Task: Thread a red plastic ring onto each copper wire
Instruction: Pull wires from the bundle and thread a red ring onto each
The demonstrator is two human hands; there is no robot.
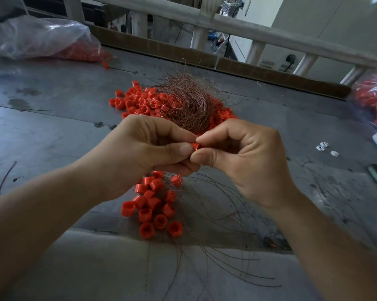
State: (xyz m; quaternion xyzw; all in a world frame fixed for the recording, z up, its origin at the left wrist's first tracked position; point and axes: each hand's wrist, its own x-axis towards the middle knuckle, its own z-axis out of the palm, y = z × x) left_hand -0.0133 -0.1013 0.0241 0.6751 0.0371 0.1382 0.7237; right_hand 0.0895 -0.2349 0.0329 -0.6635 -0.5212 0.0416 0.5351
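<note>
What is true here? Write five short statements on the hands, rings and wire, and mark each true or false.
1. The left hand and right hand pinch one red ring between their fingers. True.
2. The copper wire bundle lies on a pile of red rings beyond the hands. True.
3. The plastic bag at far left holds white pieces. False: its contents are red.
4. No rings lie nearer than the hands. False: a cluster of red rings lies there.
5. Small white bits lie on the table to the right. True.
</note>
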